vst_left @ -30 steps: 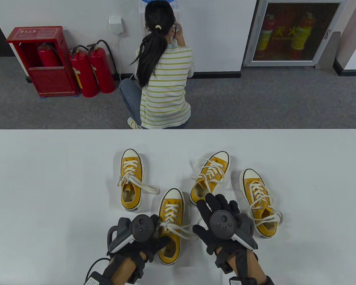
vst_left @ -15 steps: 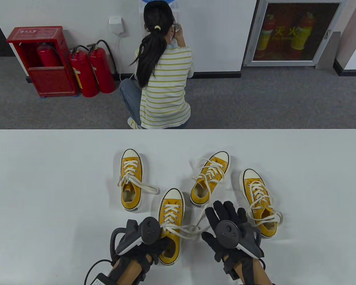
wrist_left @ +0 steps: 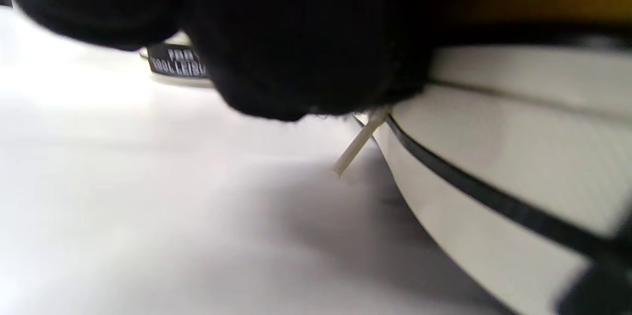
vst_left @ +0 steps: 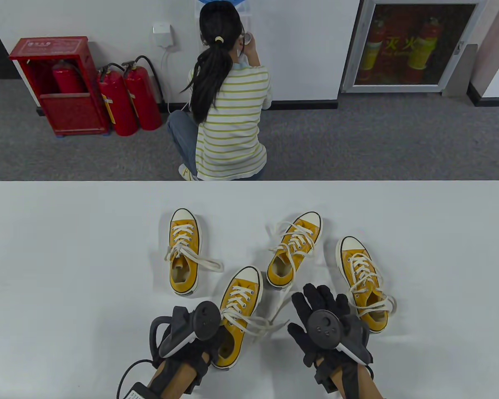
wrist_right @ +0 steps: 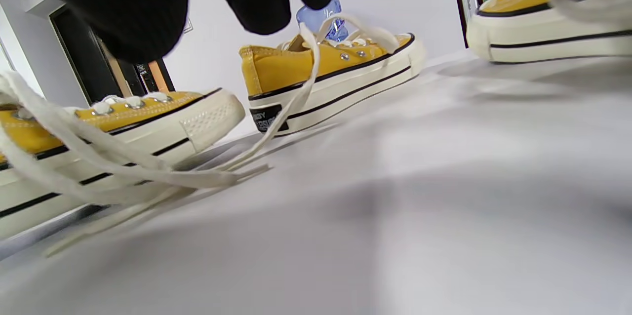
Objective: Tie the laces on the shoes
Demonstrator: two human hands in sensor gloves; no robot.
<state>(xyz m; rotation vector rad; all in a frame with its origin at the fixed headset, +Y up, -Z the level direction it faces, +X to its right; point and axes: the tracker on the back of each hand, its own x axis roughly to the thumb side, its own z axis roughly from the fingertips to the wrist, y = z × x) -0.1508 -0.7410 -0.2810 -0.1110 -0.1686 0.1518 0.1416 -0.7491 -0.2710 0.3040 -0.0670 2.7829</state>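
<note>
The left hand (vst_left: pixel 191 332) grasps the near shoe (vst_left: pixel 237 316) at its heel on the white desk (vst_left: pixel 66 257); the right hand (vst_left: pixel 324 320) hovers released, fingers spread, just right of its loose laces (vst_left: pixel 258 322). Steadying the heel while gathering both lace ends should serve best. The shoe's long axis runs near-to-far, toe tilted far-right.

four yellow sneakers (vst_left: pixel 185 249) on table, two gloved hands (vst_left: pixel 324 320), three red extinguishers (vst_left: pixel 116 104) by wall, one person (vst_left: pixel 228 120) crouching
</note>
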